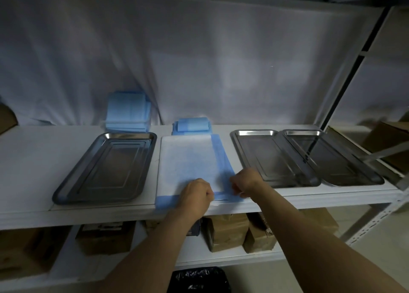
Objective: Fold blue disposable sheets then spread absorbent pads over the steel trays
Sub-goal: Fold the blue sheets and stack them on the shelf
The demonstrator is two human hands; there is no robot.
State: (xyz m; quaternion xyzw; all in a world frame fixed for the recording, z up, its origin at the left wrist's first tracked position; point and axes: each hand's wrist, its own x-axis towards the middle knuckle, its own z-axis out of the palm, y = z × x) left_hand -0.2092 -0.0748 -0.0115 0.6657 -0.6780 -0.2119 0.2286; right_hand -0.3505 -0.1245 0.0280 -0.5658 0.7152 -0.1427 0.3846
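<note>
You face a white shelf (33,160) in a dim storeroom, with a pale sheet hung as a backdrop (199,49) behind it. At the centre of the shelf an absorbent pad (186,157), white on top with a blue border along its right and near edges, lies spread flat; you cannot tell whether a tray sits under it. Your left hand (195,194) rests at the pad's 6 o'clock edge with fingers curled into a fist on the blue border, and whether it actually pinches the material is hidden. Your right hand (245,182) is at the pad's 4 o'clock corner, fingers curled down onto the blue edge, seemingly pinching it. At 9 o'clock from the pad sits a bare steel tray (106,166). At 3 o'clock two more steel trays lie side by side, the nearer one (272,157) touching the farther one (332,157). At 12 o'clock lies a small folded blue sheet (192,124), and at 11 o'clock a taller stack of folded blue sheets (128,111) leans against the backdrop. Brown cardboard boxes (228,230) fill the shelf below.
</note>
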